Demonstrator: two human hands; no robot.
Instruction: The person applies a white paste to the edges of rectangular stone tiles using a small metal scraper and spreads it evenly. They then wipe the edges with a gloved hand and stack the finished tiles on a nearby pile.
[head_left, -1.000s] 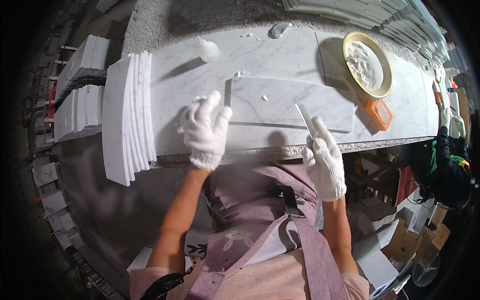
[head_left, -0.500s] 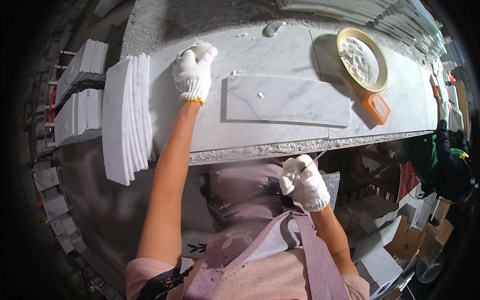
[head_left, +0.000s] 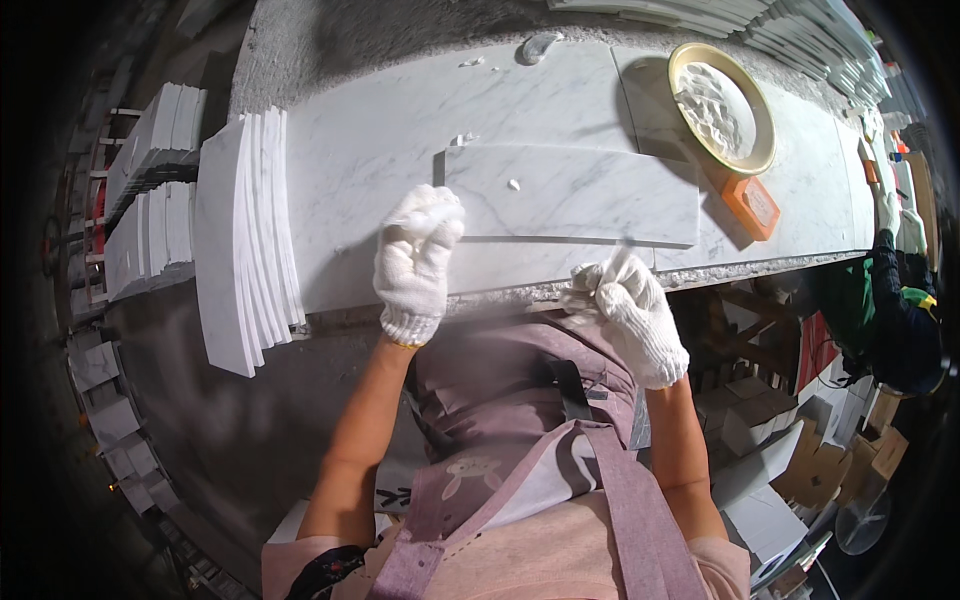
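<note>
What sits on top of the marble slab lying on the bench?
On the marble slab, one small white blob shows. The left hand covers the bench beside its corner; anything beneath stays hidden.

The left hand is motion-blurred, and its curled gloved fingers hide whether they close on anything. The right hand is smeared too; a pale streak rises from its fingertips, too blurred to name. The workbench's near edge is partly hidden behind both gloves. A co-worker's sleeve is cut off at the dark right rim. The white lumps in the yellow-rimmed bowl are too small to identify. The tile stacks at left fade into darkness.
</note>
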